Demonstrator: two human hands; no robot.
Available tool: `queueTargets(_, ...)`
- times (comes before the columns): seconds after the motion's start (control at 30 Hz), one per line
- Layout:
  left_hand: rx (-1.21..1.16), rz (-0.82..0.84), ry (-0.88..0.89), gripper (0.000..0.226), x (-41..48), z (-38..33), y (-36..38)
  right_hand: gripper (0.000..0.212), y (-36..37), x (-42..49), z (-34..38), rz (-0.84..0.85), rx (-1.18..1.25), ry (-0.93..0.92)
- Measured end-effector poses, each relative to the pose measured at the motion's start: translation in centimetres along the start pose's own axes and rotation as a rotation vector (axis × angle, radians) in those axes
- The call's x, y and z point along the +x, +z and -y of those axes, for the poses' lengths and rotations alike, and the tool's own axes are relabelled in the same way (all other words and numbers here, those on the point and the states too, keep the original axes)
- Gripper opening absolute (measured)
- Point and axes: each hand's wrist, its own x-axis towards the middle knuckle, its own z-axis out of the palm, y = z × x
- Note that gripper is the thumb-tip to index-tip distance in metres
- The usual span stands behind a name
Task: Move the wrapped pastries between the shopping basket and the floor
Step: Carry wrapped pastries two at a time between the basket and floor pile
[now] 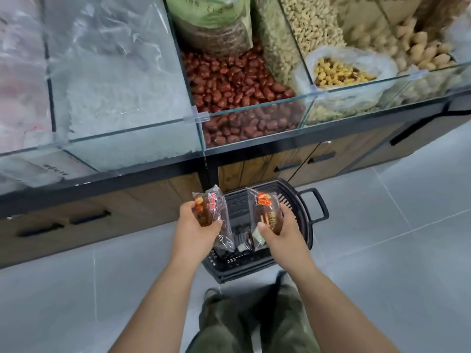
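holding one wrapped pastry in each hand above the shopping basket (pixel 237 266): the left hand (pixel 197 220) curls thumb and fingers round the left pastry (pixel 212 210) over the basket's left edge; the right hand (pixel 283 225) grips the right pastry (pixel 262 212) over its middle. risk: slick film may slip from either grasp, or the left packet may catch the rim and tip outward. the basket's far edge sits close to the cabinet (pixel 153 200); bare floor (pixel 382 238) lies open beyond its left and right edges.

Head-worn wide-angle view, looking steeply down, shopping basket (pixel 304 217) near below
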Motion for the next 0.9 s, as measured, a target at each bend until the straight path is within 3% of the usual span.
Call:
queueTargets(0.37,-0.008,-0.063,-0.198,0.06,11.4,10.9,10.5,0.066,5.0,12.3,-11.7,0.207,-0.225,0.169)
queueTargets(0.53,0.094,0.014,-0.254,0.045,15.9,18.1,16.9,0.07,8.6,17.1,-19.3,0.348,-0.391,0.187)
queueTargets(0.67,0.096,0.075,-0.303,0.049,18.6,23.2,21.5,0.07,11.8,20.6,-25.1,0.45,-0.606,0.184)
queueTargets(0.9,0.202,0.147,-0.392,0.051,22.0,29.1,27.6,0.074,14.8,24.8,-31.8,0.469,-0.706,0.32)
